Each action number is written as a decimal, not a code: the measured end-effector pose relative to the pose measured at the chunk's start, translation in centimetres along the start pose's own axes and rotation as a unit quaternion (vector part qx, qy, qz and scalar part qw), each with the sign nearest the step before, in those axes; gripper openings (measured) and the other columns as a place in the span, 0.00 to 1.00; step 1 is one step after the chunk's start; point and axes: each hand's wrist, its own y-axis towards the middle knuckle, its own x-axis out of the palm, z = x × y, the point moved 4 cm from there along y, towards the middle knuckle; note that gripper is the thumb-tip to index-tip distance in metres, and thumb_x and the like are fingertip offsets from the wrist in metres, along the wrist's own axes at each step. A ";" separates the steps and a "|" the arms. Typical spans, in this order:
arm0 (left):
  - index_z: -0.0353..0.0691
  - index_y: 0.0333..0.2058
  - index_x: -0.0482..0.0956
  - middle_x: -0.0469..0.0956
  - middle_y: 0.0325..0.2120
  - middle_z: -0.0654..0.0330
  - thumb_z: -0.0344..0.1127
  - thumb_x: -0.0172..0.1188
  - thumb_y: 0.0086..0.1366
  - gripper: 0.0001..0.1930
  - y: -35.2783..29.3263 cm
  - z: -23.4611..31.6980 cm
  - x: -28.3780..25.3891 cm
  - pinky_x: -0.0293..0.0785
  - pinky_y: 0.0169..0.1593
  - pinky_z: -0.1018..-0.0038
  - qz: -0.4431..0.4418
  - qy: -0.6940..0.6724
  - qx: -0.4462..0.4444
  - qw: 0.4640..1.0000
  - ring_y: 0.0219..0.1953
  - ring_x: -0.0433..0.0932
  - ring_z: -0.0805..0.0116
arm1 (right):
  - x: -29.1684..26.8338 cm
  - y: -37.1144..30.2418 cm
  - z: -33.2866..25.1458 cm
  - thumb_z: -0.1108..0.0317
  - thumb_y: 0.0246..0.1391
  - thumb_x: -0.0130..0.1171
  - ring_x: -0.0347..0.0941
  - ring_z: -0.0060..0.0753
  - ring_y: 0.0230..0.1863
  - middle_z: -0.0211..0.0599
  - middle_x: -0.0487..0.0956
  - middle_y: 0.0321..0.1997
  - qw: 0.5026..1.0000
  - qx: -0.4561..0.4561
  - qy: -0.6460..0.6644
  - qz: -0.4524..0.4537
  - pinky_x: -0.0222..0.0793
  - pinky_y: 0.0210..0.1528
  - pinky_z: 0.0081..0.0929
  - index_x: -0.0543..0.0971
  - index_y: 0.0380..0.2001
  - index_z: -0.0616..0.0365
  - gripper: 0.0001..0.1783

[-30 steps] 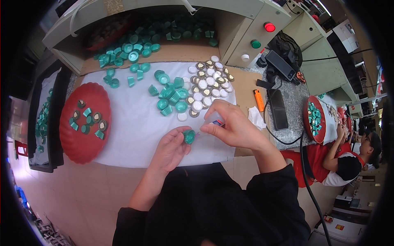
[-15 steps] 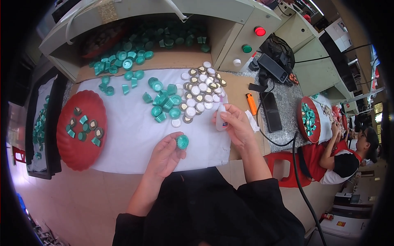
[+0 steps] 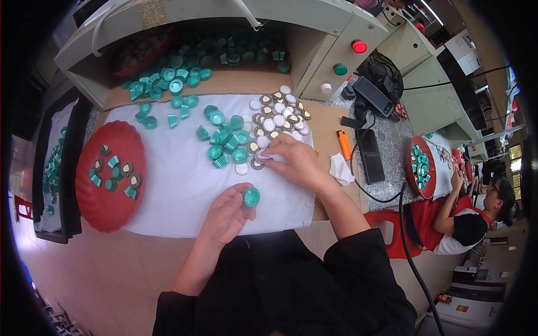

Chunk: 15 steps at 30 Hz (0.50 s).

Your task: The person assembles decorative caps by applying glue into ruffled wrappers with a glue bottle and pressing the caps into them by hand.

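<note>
The left hand (image 3: 227,211) grasps a green fluted cup (image 3: 251,197) above the white sheet (image 3: 168,196); a light hold should spare its rim. The right hand (image 3: 298,161) reaches the disc pile's (image 3: 279,120) near edge, pinch unconfirmed; lift discs singly, by the edge.

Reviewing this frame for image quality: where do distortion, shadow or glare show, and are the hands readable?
Head view: the grey cabinet bows with fisheye bending, black at the rim; head view: green cups inside it sink into shadow; head view: the red lamp glows; head view: left hand and right hand are readable.
</note>
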 end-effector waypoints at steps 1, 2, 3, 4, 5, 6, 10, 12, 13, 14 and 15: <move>0.33 0.44 0.64 0.70 0.32 0.60 0.34 0.46 0.61 0.15 0.1 -0.1 0.0 0.67 0.33 0.77 -0.001 -0.001 -0.001 1.000 0.31 0.70 0.73 | 0.0 -0.2 0.3 0.71 0.37 0.59 0.70 0.36 0.30 0.32 0.72 0.31 1.000 0.001 -0.001 0.000 0.65 0.33 0.24 0.78 0.32 0.52 0.13; 0.33 0.44 0.63 0.71 0.32 0.59 0.37 0.47 0.60 0.16 0.1 -0.1 -0.1 0.68 0.32 0.78 -0.004 0.012 0.003 1.000 0.31 0.70 0.72 | -0.1 -0.4 0.7 0.71 0.38 0.58 0.71 0.33 0.30 0.33 0.73 0.30 0.999 -0.010 -0.001 0.030 0.65 0.33 0.23 0.77 0.31 0.55 0.11; 0.33 0.45 0.63 0.71 0.32 0.58 0.39 0.47 0.60 0.18 0.2 -0.2 -0.1 0.68 0.30 0.78 -0.008 0.026 0.006 1.000 0.32 0.70 0.71 | -0.3 -0.6 1.0 0.71 0.39 0.58 0.71 0.31 0.29 0.33 0.74 0.29 0.998 -0.021 0.000 0.061 0.65 0.33 0.23 0.77 0.30 0.57 0.10; 0.33 0.45 0.63 0.71 0.32 0.58 0.39 0.47 0.60 0.18 0.3 -0.2 0.0 0.68 0.30 0.78 -0.010 0.025 0.005 1.000 0.32 0.70 0.71 | -0.2 -0.8 1.3 0.71 0.39 0.58 0.71 0.31 0.29 0.33 0.74 0.29 0.998 -0.019 -0.001 0.062 0.65 0.33 0.23 0.77 0.30 0.57 0.10; 0.33 0.44 0.63 0.71 0.32 0.59 0.37 0.47 0.60 0.16 0.3 -0.2 0.1 0.68 0.31 0.78 -0.009 0.012 0.000 1.000 0.31 0.70 0.71 | -0.2 -1.2 2.1 0.70 0.40 0.58 0.70 0.26 0.27 0.33 0.75 0.26 0.994 0.051 0.066 0.075 0.64 0.31 0.21 0.77 0.28 0.60 0.09; 0.33 0.43 0.64 0.70 0.32 0.59 0.35 0.47 0.60 0.15 0.4 -0.2 0.3 0.67 0.32 0.77 -0.009 -0.002 -0.006 1.000 0.30 0.70 0.72 | -0.3 -1.6 2.8 0.70 0.41 0.58 0.69 0.21 0.26 0.32 0.75 0.23 0.980 0.121 0.132 0.087 0.64 0.29 0.19 0.77 0.27 0.62 0.08; 0.33 0.44 0.64 0.71 0.32 0.59 0.35 0.46 0.61 0.15 0.1 -0.1 0.1 0.67 0.32 0.77 0.000 -0.005 -0.002 1.000 0.31 0.70 0.72 | 0.2 -3.7 2.5 0.67 0.41 0.57 0.66 0.14 0.22 0.28 0.73 0.18 0.949 0.230 0.206 0.069 0.61 0.24 0.15 0.77 0.23 0.62 0.08; 0.33 0.44 0.64 0.71 0.33 0.59 0.35 0.46 0.61 0.15 0.1 -0.1 0.1 0.67 0.32 0.77 -0.012 -0.004 0.001 1.000 0.31 0.70 0.72 | 0.7 -5.1 3.1 0.66 0.41 0.58 0.64 0.13 0.17 0.25 0.71 0.15 0.928 0.305 0.205 0.059 0.59 0.19 0.15 0.77 0.22 0.62 0.09; 0.33 0.44 0.64 0.71 0.33 0.59 0.35 0.46 0.61 0.15 0.2 -0.1 0.0 0.67 0.32 0.77 -0.013 -0.004 -0.001 1.000 0.31 0.70 0.72 | 0.8 -5.5 3.1 0.65 0.41 0.57 0.63 0.14 0.15 0.26 0.71 0.14 0.939 0.308 0.142 0.055 0.58 0.17 0.16 0.76 0.22 0.63 0.10; 0.33 0.44 0.64 0.71 0.33 0.59 0.35 0.46 0.61 0.15 0.3 -0.1 0.0 0.67 0.32 0.77 -0.013 -0.004 0.000 1.000 0.31 0.70 0.72 | 0.7 -5.7 3.0 0.65 0.41 0.57 0.63 0.14 0.15 0.26 0.71 0.14 0.939 0.310 0.142 0.056 0.58 0.17 0.16 0.76 0.22 0.63 0.10; 0.33 0.44 0.64 0.71 0.33 0.59 0.35 0.46 0.60 0.15 0.3 -0.1 -0.1 0.68 0.32 0.77 -0.014 -0.004 0.001 1.000 0.31 0.70 0.72 | 0.5 -5.8 2.7 0.65 0.41 0.57 0.63 0.14 0.15 0.26 0.71 0.13 0.946 0.308 0.092 0.038 0.59 0.17 0.16 0.76 0.22 0.63 0.11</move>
